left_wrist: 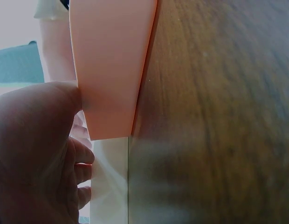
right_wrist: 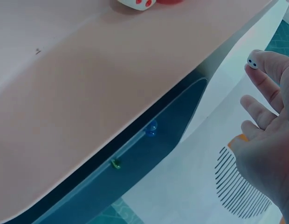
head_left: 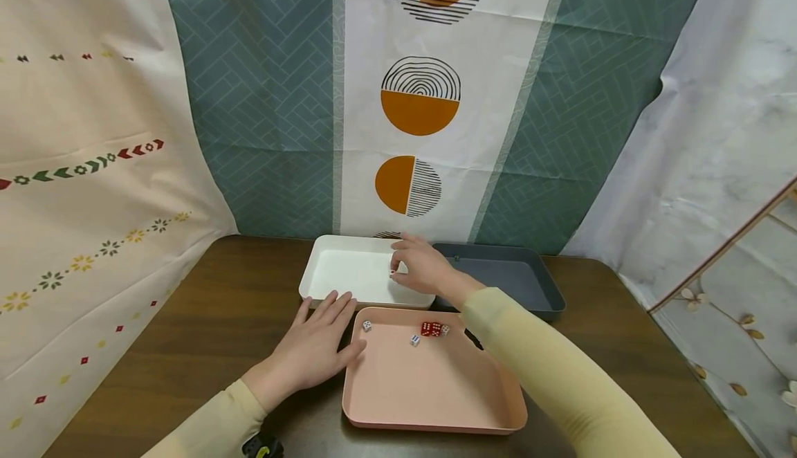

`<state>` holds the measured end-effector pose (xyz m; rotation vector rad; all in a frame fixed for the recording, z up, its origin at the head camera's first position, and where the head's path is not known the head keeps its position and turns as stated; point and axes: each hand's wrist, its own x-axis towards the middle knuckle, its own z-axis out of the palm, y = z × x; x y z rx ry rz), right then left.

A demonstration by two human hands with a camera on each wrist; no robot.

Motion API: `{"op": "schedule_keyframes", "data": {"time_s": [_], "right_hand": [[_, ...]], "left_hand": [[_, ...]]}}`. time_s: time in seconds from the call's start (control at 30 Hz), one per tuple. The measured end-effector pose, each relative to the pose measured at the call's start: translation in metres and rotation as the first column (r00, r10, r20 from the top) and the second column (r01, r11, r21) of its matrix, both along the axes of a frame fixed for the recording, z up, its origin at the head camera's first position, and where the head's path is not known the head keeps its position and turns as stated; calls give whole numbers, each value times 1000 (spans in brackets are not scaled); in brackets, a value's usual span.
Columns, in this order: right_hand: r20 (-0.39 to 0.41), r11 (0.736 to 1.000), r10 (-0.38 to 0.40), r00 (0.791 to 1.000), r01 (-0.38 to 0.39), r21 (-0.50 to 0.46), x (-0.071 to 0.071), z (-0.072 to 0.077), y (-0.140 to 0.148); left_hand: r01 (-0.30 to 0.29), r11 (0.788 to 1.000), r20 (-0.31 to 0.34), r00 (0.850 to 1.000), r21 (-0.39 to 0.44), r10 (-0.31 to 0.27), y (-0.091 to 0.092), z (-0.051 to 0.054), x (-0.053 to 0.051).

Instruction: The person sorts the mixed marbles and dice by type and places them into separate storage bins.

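My right hand [head_left: 423,264] is over the right part of the white tray [head_left: 349,299], pinching a small white die [right_wrist: 252,62] between thumb and index finger. In the right wrist view dark pips show on that die. My left hand [head_left: 314,347] lies with spread fingers; its thumb touches the left rim of the pink tray [head_left: 436,402] and its fingertips reach the white tray's near rim. Inside the pink tray, toward its far side, are a white die [head_left: 367,325] at the left, another white die [head_left: 414,340], and red dice [head_left: 426,328] beside a white die with red pips [head_left: 445,330].
A dark grey tray [head_left: 542,285] stands right of the white one, partly behind my right arm. It holds a green marble-like piece [right_wrist: 116,163] and a blue one [right_wrist: 151,128]. Brown wooden table [head_left: 205,313] surrounds the trays; patterned cloth [head_left: 268,98] hangs behind.
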<state>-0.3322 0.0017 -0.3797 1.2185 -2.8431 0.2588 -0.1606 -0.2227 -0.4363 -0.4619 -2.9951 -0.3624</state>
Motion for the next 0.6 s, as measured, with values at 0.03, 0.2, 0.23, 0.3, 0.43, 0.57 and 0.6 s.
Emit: {"op": "schedule_keyframes", "data": {"time_s": [0.03,0.2,0.23,0.3,0.43,0.57,0.6], "right_hand": [[2,1000,0,1000,0,2,-1,-1,-1],[6,1000,-1,1000,1,10,-7,-3,-6],[2,1000,0,1000,0,15,-8,-4,-6],[4,1000,3,1000,-3,23,-10,-5,-8],[8,999,7,1000,-7,50,-12,-7,-11],[18,998,10,1000,-11,70,-14,-10,-13],[22,997,11,1000,-12,71,-15,-11,-14]], "left_hand": [[0,1000,3,1000,3,0,0,0,0],[-1,1000,4,1000,7,1,0,2,0],[-1,1000,3,1000,7,1,0,2,0],[-1,1000,1,1000,6,1,0,1,-1],[-3,1000,3,1000,5,3,-1,-1,-1],[-4,1000,3,1000,6,4,-1,-3,-1],[-4,1000,3,1000,7,4,-1,-3,-1]]}}
